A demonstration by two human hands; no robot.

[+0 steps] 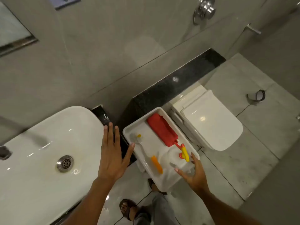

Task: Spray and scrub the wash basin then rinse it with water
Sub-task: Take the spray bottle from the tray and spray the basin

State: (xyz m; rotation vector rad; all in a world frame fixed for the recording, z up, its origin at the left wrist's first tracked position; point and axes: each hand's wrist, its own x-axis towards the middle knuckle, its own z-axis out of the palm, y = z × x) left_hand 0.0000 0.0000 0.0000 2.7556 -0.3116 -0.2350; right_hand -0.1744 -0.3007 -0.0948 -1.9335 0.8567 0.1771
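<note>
Both hands hang open and empty: the right hand [195,173] reaches its grip toward the spray bottle [174,157] in the white tray [129,128], the left hand [113,153] hovers beside the wash basin [48,143]. Spraying, scrubbing and rinsing all appear left to do.

We look down on our left hand [112,153] spread beside the wash basin [48,143], right hand [194,174] open over the spray bottle [177,158] in a white tray [129,129], brush [146,150] alongside

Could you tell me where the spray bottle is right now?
The clear spray bottle with red-yellow trigger lies in the white plastic tray, beside the red cloth, under the right hand.
</note>
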